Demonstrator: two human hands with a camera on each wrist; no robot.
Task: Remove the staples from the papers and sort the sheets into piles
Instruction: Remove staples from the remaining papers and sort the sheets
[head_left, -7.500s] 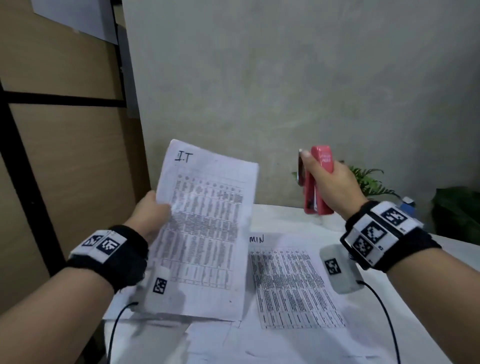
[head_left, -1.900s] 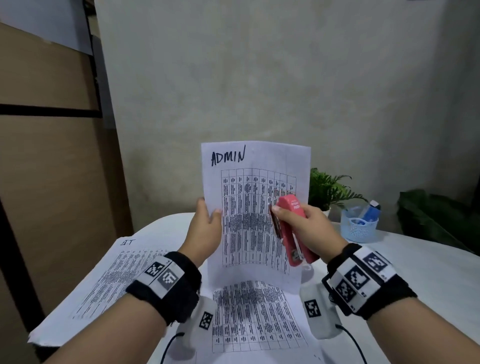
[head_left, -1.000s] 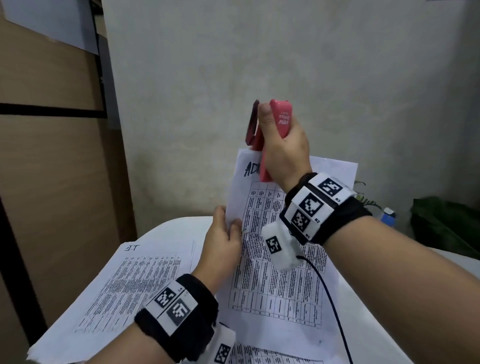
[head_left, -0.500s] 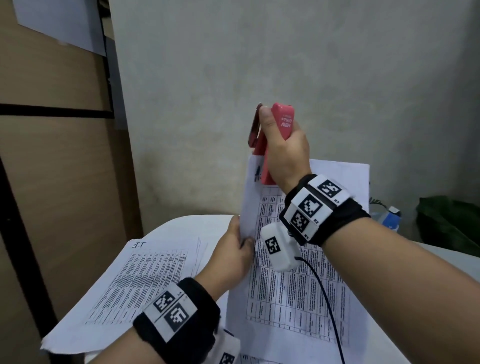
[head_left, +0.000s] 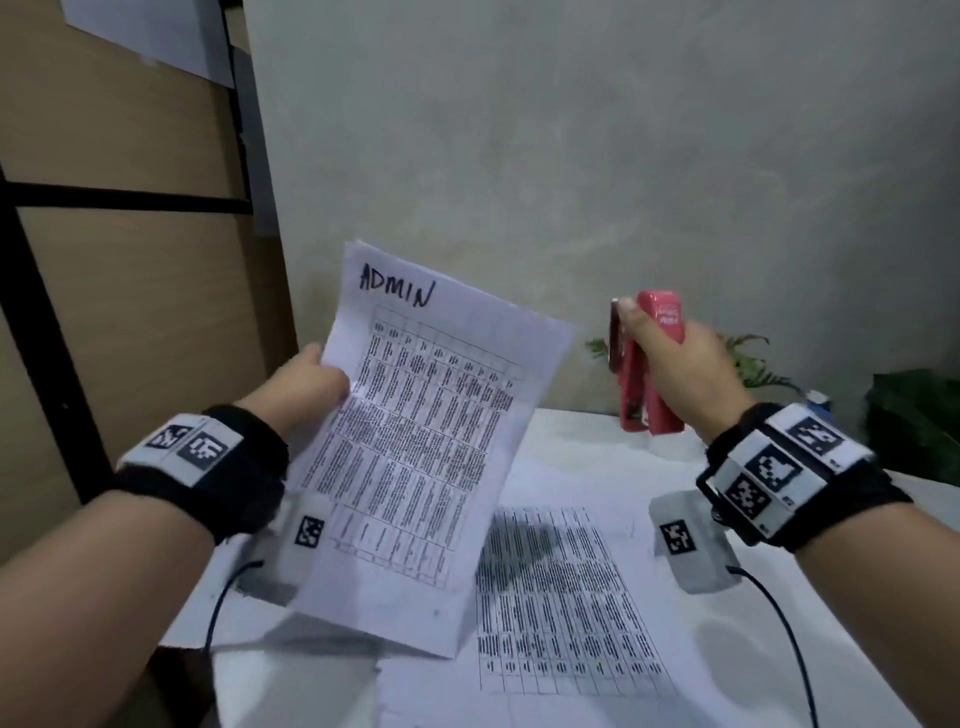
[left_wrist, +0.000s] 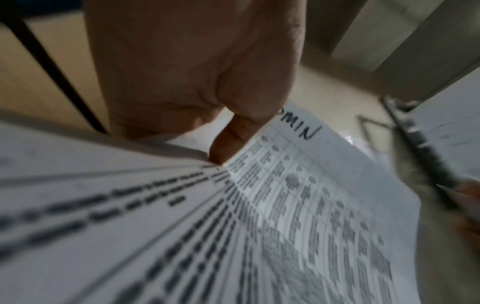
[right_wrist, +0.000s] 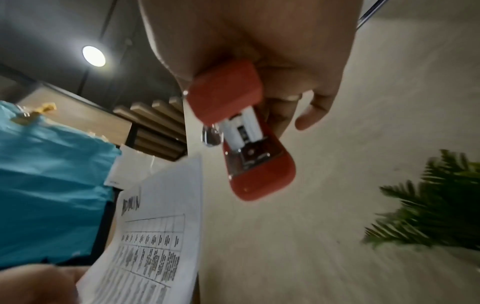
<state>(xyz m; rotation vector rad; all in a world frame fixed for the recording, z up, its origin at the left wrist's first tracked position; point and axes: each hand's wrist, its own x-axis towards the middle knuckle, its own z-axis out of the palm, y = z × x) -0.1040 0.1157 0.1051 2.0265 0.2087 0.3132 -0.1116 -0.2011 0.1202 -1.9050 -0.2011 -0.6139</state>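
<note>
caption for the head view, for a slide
Left hand holds up the ADMIN sheets while the right hand grips a red stapler beside them.

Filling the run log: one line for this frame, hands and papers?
left hand: pinches ADMIN sheets, raised | right hand: grips red stapler, clear of sheets | table: printed sheet flat

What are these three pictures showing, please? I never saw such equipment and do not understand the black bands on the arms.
No machine here: a person works with bare hands, wearing wrist bands that carry small cameras. The wide picture comes from a head camera; the other two look along each hand. The left hand pinches the sheets marked ADMIN by their left edge, raised above the table. The right hand keeps its grip on a red stapler, apart from the sheets. Another printed sheet lies flat on the white table.
</note>
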